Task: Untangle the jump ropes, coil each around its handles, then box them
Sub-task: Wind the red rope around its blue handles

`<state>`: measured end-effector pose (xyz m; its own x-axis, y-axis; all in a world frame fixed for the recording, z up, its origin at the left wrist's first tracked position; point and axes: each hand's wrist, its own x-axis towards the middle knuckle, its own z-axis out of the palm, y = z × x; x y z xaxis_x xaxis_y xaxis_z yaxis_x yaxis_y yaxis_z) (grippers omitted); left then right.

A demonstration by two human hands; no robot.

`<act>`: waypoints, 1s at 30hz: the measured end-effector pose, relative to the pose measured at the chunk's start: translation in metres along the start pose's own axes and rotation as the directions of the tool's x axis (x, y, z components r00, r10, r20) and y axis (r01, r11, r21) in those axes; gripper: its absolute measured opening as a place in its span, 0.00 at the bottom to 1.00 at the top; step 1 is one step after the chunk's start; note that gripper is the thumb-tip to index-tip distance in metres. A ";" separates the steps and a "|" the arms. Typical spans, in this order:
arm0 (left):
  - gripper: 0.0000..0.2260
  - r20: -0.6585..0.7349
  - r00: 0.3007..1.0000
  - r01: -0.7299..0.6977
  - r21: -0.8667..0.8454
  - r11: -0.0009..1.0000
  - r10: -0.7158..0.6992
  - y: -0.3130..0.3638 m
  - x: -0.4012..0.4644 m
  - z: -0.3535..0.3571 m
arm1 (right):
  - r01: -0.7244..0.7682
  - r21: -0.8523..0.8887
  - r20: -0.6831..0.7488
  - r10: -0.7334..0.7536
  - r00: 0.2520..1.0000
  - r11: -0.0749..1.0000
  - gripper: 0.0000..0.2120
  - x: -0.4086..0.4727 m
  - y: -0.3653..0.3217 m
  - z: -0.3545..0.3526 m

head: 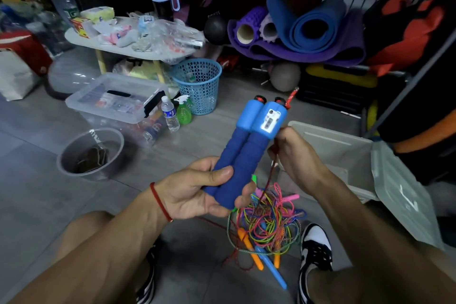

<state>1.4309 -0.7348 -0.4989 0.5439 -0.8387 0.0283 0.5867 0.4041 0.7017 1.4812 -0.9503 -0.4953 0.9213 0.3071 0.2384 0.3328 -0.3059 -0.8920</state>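
2 blue handles (243,145); 2 hands

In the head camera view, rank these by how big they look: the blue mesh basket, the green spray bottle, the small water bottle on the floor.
1. blue mesh basket
2 and 3. green spray bottle and water bottle: they look alike in size, so no ranking.

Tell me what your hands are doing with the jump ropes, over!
Left hand grips both blue handles side by side. Right hand pinches the red rope. Rope runs down into the tangled rope pile on the floor. Box open beside it.
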 end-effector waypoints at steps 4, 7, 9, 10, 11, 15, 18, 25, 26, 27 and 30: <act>0.18 -0.061 0.997 -0.036 -0.003 0.999 0.036 0.002 -0.001 -0.004 | -0.084 0.037 0.068 0.081 0.994 0.996 0.18 -0.004 0.001 0.018; 0.23 -0.320 0.927 -0.183 0.077 0.980 0.198 0.009 -0.003 -0.011 | -0.180 -0.020 0.174 0.181 0.968 0.983 0.18 -0.010 0.000 0.028; 0.25 -0.467 0.845 -0.198 0.182 0.963 0.262 0.011 -0.002 -0.013 | -0.075 -0.287 0.211 0.139 0.968 0.955 0.15 -0.016 0.002 0.031; 0.24 -0.523 0.807 -0.188 0.211 0.959 0.273 0.011 -0.001 -0.013 | -0.024 -0.346 0.218 0.105 0.970 0.938 0.14 -0.017 0.003 0.031; 0.21 -0.562 0.778 -0.184 0.223 0.957 0.280 0.010 -0.001 -0.013 | -0.003 -0.348 0.234 0.090 0.968 0.937 0.15 -0.019 0.000 0.032; 0.22 -0.485 0.831 -0.218 0.165 0.962 0.272 0.007 0.001 -0.006 | -0.155 -0.143 0.383 0.199 0.902 0.977 0.22 -0.020 -0.005 0.030; 0.20 -0.515 0.812 -0.201 0.195 0.960 0.275 0.006 0.001 -0.003 | -0.261 -0.062 0.480 0.258 0.839 0.963 0.24 -0.022 -0.010 0.027; 0.17 -0.711 0.623 0.069 0.464 0.883 0.324 0.010 -0.007 -0.030 | 0.049 -0.614 0.367 0.231 0.901 0.787 0.16 -0.026 0.004 0.001; 0.16 -0.734 0.594 0.110 0.480 0.870 0.330 0.009 -0.007 -0.034 | 0.052 -0.626 0.346 0.218 0.912 0.778 0.17 -0.027 0.004 -0.004; 0.15 -0.748 0.571 0.152 0.501 0.852 0.338 0.008 -0.007 -0.039 | 0.037 -0.615 0.323 0.209 0.923 0.788 0.18 -0.027 0.004 -0.009; 0.11 -0.740 0.572 0.330 0.602 0.727 0.354 0.002 -0.008 -0.054 | -0.077 -0.487 0.265 0.231 0.936 0.870 0.20 -0.031 0.004 -0.017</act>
<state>1.4600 -0.7072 -0.5365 0.9626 -0.0664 -0.2627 0.2448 -0.2024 0.9482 1.4574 -0.9769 -0.4999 0.8860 0.4559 -0.0849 0.3169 -0.7288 -0.6070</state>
